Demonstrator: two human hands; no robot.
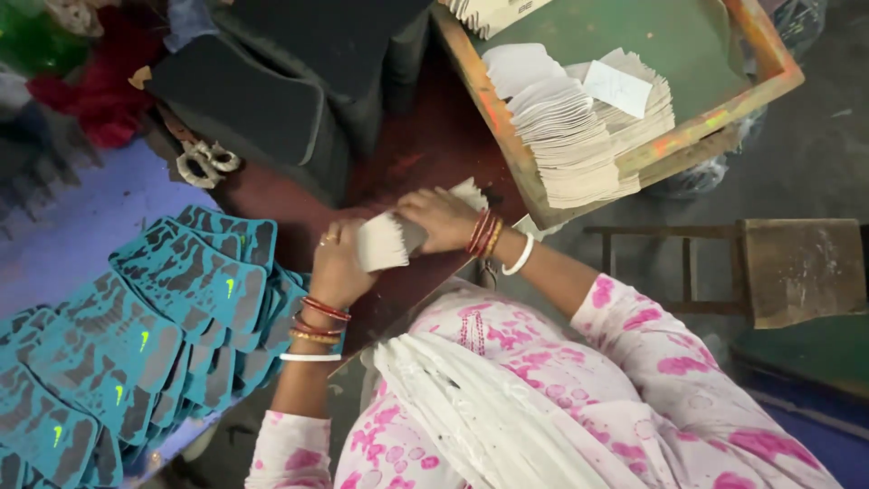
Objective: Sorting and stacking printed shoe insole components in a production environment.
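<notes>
I see my left hand (337,263) and right hand (444,220) both closed around a small stack of white cards (385,240), held over the dark red table (425,154), near the wooden tray (507,145).

Both hands meet over the middle of the table (425,154), the left hand (339,263) and right hand (444,220) on either side of a card stack (382,243). A tray (507,145) at the table's right edge holds more cards (570,127). Insoles (136,335) lie fanned off the left edge. Foam blocks (253,100) sit at the far side, scissors (206,163) just left of them.
</notes>
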